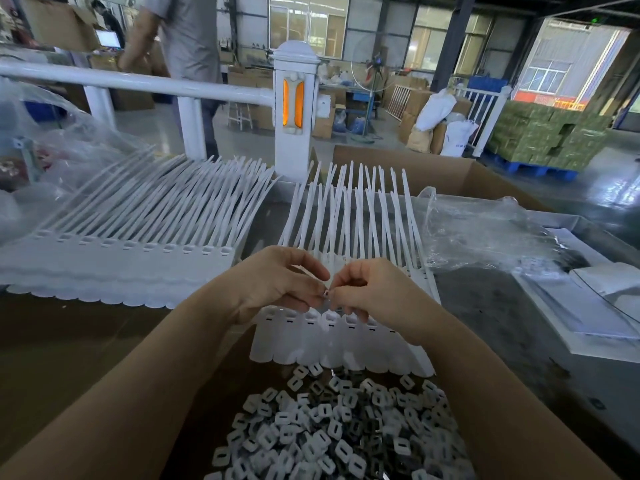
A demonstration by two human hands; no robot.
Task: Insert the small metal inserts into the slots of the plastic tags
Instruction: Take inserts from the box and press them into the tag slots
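A joined strip of white plastic tags [341,344] lies in front of me, slots toward my hands and long tails fanning away. My left hand [277,282] and my right hand [374,292] meet just above its slot row. Between their fingertips sits one small metal insert [325,293], pinched from both sides. A heap of small metal inserts [332,431] lies below the strip, nearest to me. A second, longer stack of tag strips [121,268] rests on the left.
Crumpled clear plastic bags [485,233] lie to the right and at the far left. An open cardboard box [446,174] stands behind the table. A white railing post [294,109] rises beyond, and a person stands behind the rail.
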